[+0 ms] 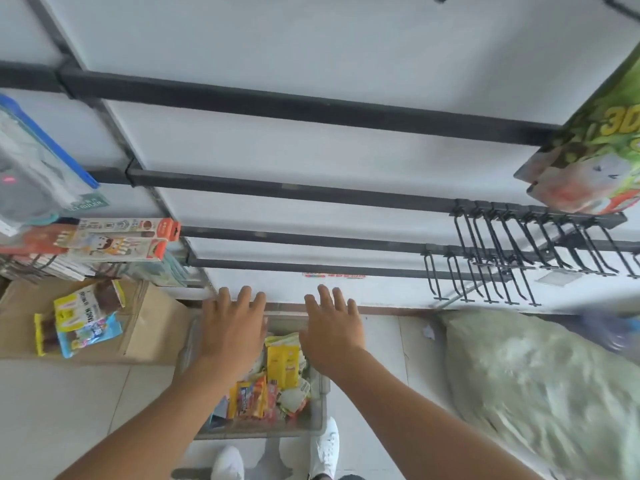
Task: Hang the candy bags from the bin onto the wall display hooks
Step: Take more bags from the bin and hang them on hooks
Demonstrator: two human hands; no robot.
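Where the view tips down along it, the white wall (311, 140) fills most of the scene, crossed by black horizontal rails (277, 102) one below another. On the tiled floor (69, 410) at the right lies a big pale green sack (540, 375), blurred, close against the foot of the wall. At the left a cardboard box (152, 327) stands on the floor with a few loose candy bags (79, 320) on its top, yellow and blue ones among them.

Between box and sack, just in front of the wall, the grey plastic bin (320, 403) sits on the floor, directly below the person's arms. A row of empty black display hooks (512, 251) hangs bunched on the two lower rails at the right, well apart from the bin. Above them a green snack package (595, 147) marked "3D" hangs at the upper right edge. At the left edge hang a blue-edged package (38, 168) and, under it, an orange-and-white carded pack (121, 240).

The left hand (232, 327) is held flat over the far left part of the bin, palm down, fingers straight and slightly spread, gripping nothing. The right hand (332, 330) is alongside it in the same flat, spread pose over the bin's far right corner, also holding nothing; the two hands are apart. The bin's candy bags (282, 365), yellow, orange and red, lie heaped between and beneath the forearms. White shoes (323, 448) stand just beside the bin's near wall.
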